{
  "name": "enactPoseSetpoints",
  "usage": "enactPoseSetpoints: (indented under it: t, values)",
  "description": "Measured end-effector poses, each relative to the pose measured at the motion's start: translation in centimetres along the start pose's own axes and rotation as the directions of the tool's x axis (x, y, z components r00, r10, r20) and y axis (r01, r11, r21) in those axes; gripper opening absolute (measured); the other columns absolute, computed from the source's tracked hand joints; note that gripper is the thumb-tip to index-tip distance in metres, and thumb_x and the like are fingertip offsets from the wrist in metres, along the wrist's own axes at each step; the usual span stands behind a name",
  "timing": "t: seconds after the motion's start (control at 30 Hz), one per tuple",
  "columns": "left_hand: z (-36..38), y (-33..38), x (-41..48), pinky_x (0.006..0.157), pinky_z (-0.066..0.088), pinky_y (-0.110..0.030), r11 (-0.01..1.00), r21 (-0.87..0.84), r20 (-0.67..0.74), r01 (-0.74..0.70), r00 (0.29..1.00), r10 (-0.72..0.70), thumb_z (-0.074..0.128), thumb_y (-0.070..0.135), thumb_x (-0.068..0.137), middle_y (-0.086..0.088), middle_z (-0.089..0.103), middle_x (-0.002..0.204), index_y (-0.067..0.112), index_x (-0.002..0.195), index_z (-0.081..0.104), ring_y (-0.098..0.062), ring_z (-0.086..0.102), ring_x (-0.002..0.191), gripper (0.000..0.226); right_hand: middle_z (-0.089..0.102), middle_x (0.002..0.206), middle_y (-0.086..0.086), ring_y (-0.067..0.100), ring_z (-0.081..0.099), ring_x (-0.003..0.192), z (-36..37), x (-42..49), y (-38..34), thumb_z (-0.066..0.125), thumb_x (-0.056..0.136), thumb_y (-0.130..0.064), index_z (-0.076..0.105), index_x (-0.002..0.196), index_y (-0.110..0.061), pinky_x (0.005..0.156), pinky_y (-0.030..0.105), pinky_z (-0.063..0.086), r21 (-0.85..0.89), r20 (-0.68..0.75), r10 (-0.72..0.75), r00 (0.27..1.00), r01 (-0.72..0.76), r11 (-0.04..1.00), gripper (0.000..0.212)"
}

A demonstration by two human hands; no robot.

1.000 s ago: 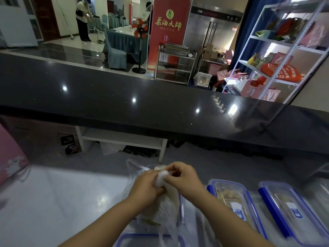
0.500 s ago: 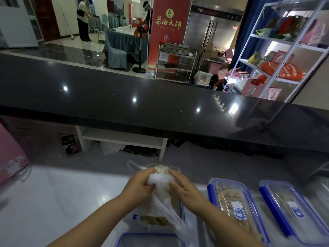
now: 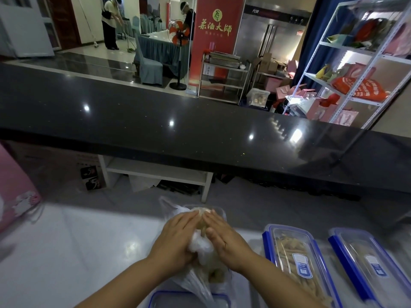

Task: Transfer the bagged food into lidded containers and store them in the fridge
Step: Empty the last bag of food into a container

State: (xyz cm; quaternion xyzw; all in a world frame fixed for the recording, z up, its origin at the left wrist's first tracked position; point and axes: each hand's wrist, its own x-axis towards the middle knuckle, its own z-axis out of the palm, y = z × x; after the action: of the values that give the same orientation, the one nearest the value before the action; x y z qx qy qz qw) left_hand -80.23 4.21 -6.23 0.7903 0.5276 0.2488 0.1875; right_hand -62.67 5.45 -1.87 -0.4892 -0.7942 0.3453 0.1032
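Observation:
A thin clear plastic bag (image 3: 201, 247) with pale food in it lies in an open clear container (image 3: 219, 211) on the white counter. My left hand (image 3: 178, 238) and my right hand (image 3: 223, 238) press on the bag from both sides, fingers stretched forward over the food, the bunched plastic between them. The bag's loose end trails toward me over a blue-rimmed lid (image 3: 169, 298) at the bottom edge. To the right lie two closed containers with blue clip lids, the nearer one (image 3: 295, 261) filled with tan food, the further one (image 3: 369, 265) beside it.
A raised black counter (image 3: 200, 130) runs across in front of the white worktop (image 3: 66, 252). A pink box (image 3: 15, 192) stands at the left edge. Beyond are a steel fridge (image 3: 273, 41), a white shelf rack (image 3: 360, 70) and people in a dining room.
My hands went from pinching the bag's bunched top above the container to lying flat on the bag. The bag has come down into the container.

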Motion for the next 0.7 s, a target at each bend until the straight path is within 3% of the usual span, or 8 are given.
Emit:
enactPoseSetpoints:
  t: [0.1,0.17,0.23,0.43,0.57,0.7]
  values:
    - [-0.4,0.1,0.4,0.11,-0.006,-0.013,0.996,0.072,0.111,0.043,0.993,-0.051,0.052,0.05,0.074,0.017,0.015,0.148,0.027,0.146,0.02,-0.002,0.009,0.141,0.082,-0.004,0.141,-0.028,-0.011,-0.008,0.134,0.5,0.1,0.7,-0.008,0.053,-0.093,0.013,0.148,-0.028,0.11,0.013,-0.003,-0.014,0.014,0.044,0.999,-0.043,0.999,0.117]
    - [-0.5,0.1,0.4,0.109,-0.009,-0.012,0.993,0.113,0.162,0.035,0.985,-0.053,0.041,0.059,0.068,0.01,0.025,0.152,0.026,0.145,0.025,-0.003,0.013,0.141,0.086,-0.004,0.143,-0.027,-0.011,-0.009,0.134,0.9,-0.1,1.1,-0.008,0.053,-0.094,0.012,0.149,-0.028,0.112,0.014,-0.002,-0.03,0.019,0.04,0.999,-0.039,0.999,0.118]
    - [-0.6,0.1,0.4,0.107,-0.011,-0.012,0.987,0.159,0.179,0.014,0.983,-0.043,0.046,0.056,0.074,0.007,0.027,0.152,0.024,0.145,0.026,-0.004,0.013,0.142,0.08,-0.002,0.149,-0.024,-0.01,-0.009,0.136,1.1,-0.4,1.5,-0.006,0.057,-0.093,0.01,0.149,-0.029,0.11,0.012,-0.002,-0.083,0.028,0.02,0.999,-0.018,0.996,0.113]
    - [-0.4,-0.3,2.4,0.115,-0.008,-0.032,0.943,0.332,0.284,0.023,0.951,-0.124,0.044,0.055,0.086,0.005,0.002,0.158,0.023,0.15,0.008,-0.011,-0.01,0.144,0.08,0.002,0.159,-0.005,-0.001,-0.005,0.141,0.9,0.7,1.8,-0.016,0.056,-0.085,0.003,0.151,-0.022,0.11,0.015,-0.008,-0.289,0.066,0.007,0.998,0.013,0.957,0.115]
    - [-1.1,-0.8,3.1,0.116,0.001,-0.03,0.978,0.203,0.308,0.048,0.945,-0.11,0.054,0.053,0.083,0.007,0.009,0.158,0.03,0.148,0.014,-0.01,-0.001,0.144,0.08,0.012,0.158,-0.004,0.003,0.006,0.143,0.2,1.2,1.3,-0.001,0.071,-0.079,0.013,0.15,-0.021,0.111,0.015,-0.002,-0.24,0.026,0.008,1.0,-0.001,0.971,0.098]
    - [-2.7,-1.5,1.7,0.116,0.01,-0.028,0.994,-0.011,0.245,0.109,0.964,-0.103,0.07,0.058,0.064,0.015,0.007,0.155,0.035,0.147,0.013,-0.006,0.002,0.142,0.103,0.029,0.145,-0.023,-0.012,0.023,0.129,0.1,-0.5,1.1,0.01,0.069,-0.088,0.026,0.14,-0.044,0.109,0.019,0.023,-0.046,-0.214,-0.083,0.973,0.075,0.996,0.084]
